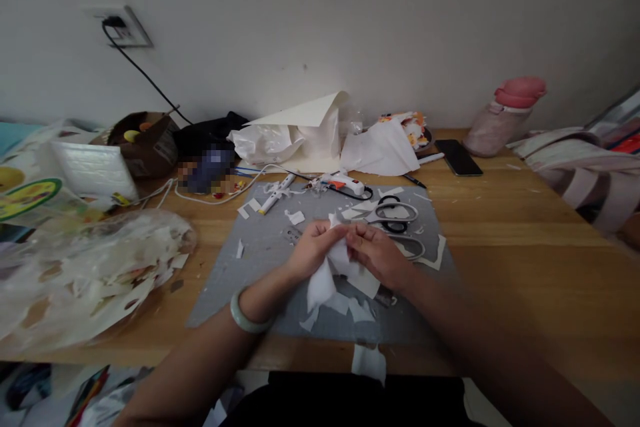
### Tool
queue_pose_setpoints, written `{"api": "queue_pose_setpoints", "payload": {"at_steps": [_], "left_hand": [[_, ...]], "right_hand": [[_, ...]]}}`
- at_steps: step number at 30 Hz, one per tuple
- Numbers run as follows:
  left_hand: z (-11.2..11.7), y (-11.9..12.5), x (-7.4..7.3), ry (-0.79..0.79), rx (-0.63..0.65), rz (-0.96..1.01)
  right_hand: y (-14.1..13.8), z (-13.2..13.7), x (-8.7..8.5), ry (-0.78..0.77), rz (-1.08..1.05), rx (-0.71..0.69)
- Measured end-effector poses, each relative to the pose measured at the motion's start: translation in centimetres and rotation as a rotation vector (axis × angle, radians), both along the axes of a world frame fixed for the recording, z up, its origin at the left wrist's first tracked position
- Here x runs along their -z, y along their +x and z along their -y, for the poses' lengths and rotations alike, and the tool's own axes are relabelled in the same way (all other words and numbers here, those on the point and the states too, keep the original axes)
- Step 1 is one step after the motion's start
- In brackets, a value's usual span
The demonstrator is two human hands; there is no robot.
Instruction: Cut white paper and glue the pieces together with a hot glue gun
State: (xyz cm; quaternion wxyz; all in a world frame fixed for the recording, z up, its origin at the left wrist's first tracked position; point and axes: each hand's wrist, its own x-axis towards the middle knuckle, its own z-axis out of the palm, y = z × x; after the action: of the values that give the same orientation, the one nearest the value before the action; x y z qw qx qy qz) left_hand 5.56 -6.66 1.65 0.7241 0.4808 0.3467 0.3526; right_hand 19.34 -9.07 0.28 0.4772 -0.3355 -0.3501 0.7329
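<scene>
Over the grey cutting mat (260,260), my two hands meet on a crumpled piece of white paper (321,283). My left hand (316,248) pinches it between thumb and fingers, and a loose end hangs below. The fingers of my right hand (376,250) are closed on the same piece, close to the left thumb; their tips are partly hidden. Grey-handled scissors (400,212) lie just beyond the right hand. Torn white scraps (361,310) are scattered below the hands. Farther back on the mat rests a white glue gun (345,183).
A plastic bag of scraps (100,267) covers the left of the wooden table (525,267). Along the wall stand a cardboard box (155,150), white paper sheets (380,150), a phone (459,157) and a pink-lidded bottle (500,121). A white cable (220,200) crosses behind the mat.
</scene>
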Motion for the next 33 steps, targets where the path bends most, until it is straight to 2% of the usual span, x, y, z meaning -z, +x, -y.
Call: {"api": "queue_pose_setpoints", "payload": {"at_steps": [4,12,15,18,21,24,27,29,31,33], "left_hand": [[0.22,0.28,0.06,-0.037,0.031,0.017],[0.25,0.24,-0.54,-0.327,-0.064,0.205],[0.10,0.22,-0.60,-0.236,-0.081,0.184],[0.12,0.36,-0.33,-0.107,-0.089,0.090],[0.32,0.53,0.01,-0.066,-0.065,0.052],[0.48,0.58,0.01,-0.151,-0.035,0.102],[0.37,0.50,-0.30,-0.376,-0.034,0.172],[0.18,0.47,-0.45,-0.472,-0.056,0.208],[-0.01,0.54,-0.40,-0.441,-0.100,0.215],[-0.13,0.66,-0.17,-0.341,-0.183,0.183]], "right_hand": [[-0.23,0.10,0.69,-0.016,-0.009,0.012],[-0.04,0.10,-0.10,-0.098,-0.221,-0.033],[-0.10,-0.09,-0.07,-0.078,-0.183,0.005],[-0.22,-0.12,0.25,-0.007,-0.025,0.039],[-0.33,0.02,0.46,0.010,0.035,0.044],[-0.33,0.16,0.37,-0.065,-0.067,0.023],[-0.15,0.10,0.03,-0.126,-0.144,0.003],[0.00,-0.05,-0.18,-0.136,-0.147,-0.006],[0.08,-0.21,-0.26,-0.135,-0.131,-0.005],[0.05,-0.28,-0.17,-0.115,-0.093,0.017]]}}
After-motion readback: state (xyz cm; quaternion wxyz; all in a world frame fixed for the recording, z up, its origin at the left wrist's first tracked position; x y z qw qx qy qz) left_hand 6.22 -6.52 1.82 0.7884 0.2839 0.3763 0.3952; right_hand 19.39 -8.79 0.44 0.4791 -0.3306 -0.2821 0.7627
